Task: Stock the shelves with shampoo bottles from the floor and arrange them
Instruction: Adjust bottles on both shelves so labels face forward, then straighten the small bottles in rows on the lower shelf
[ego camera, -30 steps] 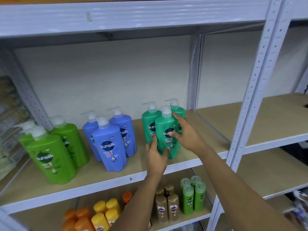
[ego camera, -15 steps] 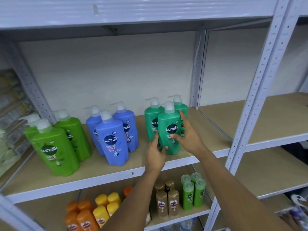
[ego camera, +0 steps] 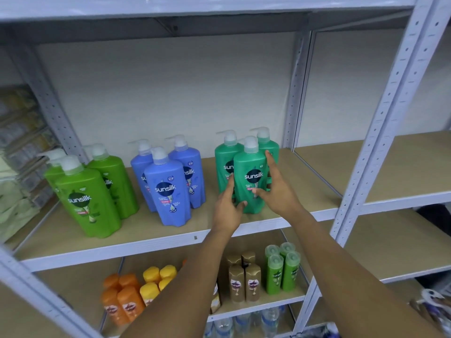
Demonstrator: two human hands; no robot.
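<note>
Head view: a teal bottle [ego camera: 249,181] is seen standing upright at the front of the middle shelf [ego camera: 156,242], touched on both sides by two hands. The left hand [ego camera: 228,211] is laid against the bottle's lower left side, its fingers nearly straight and pointing up, the thumb reaching across the base in front. The right hand [ego camera: 277,191] is set against the right side, fingers extended up along the bottle's edge and the thumb stretched across the label; neither hand is curled fully round the bottle, though whether it is pressed or only touched cannot be told. Two more teal bottles [ego camera: 225,159] are placed just behind it, touching or nearly touching (all three carry white pump tops). To the left, well apart, three blue bottles [ego camera: 168,186] are grouped in the same way, one in front and two behind. Further left, a cluster of green bottles [ego camera: 87,198] is set near the shelf's left end. On the shelf below, small orange bottles [ego camera: 122,298], yellow bottles [ego camera: 156,281], gold bottles [ego camera: 244,281] and small green bottles [ego camera: 283,272] are stood in groups, partly hidden by the forearms. A white upright [ego camera: 380,132] is seen to the right of the hands.
</note>
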